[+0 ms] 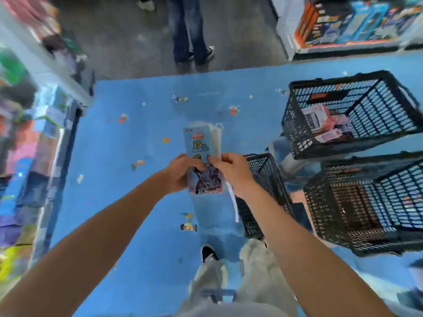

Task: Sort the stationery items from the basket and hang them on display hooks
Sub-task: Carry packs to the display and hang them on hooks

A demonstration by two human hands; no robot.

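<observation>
I'm at the sorting step: mid-frame, my left hand [180, 173] and right hand [232, 172] pinch the lower end of the ruler set packs [201, 145], left of the baskets [352, 143]. Next I'd need a hook; the blurred display [20, 133] at left shows none clearly.

Your left hand [180, 173] and right hand [231, 171] hide the pack's [202, 143] middle; the shelves [20, 124] on your left are blurred.

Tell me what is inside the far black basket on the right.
The far basket holds a loose pile of packets, mostly pink and white, in its lower left corner. Blur hides what they are; anything beneath the pile is covered.
</observation>
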